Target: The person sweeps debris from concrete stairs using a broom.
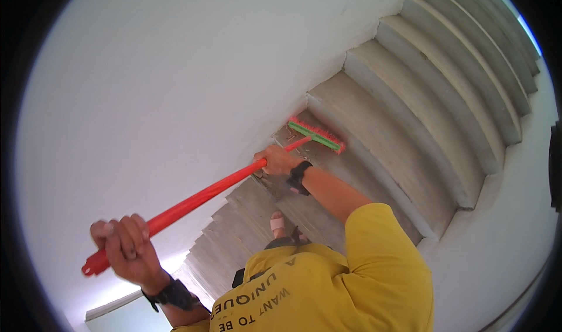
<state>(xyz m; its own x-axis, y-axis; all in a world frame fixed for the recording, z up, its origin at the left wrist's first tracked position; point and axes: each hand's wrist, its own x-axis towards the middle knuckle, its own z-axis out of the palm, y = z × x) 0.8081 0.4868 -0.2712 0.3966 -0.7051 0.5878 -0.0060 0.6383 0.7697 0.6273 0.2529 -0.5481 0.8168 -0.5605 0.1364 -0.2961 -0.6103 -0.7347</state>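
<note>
A push broom with a green head and pink bristles [317,135] rests on a concrete stair tread near the white wall, beside the riser of the step above. Its red handle [206,196] slants down to the lower left. My left hand [125,246] is wrapped around the handle close to its end cap. Lower on the handle, nearer the broom head, my right hand [276,158] grips it. Small bits of debris [290,134] lie on the tread by the wall, with more near my right hand. Both wrists wear black bands.
Curved concrete steps [395,108] rise to the upper right. More steps [237,226] descend to the lower left, with bright light beyond them. A white wall [153,90] runs along the left, and another wall [478,244] bounds the stairs at right. My sandalled foot [277,223] is on a step.
</note>
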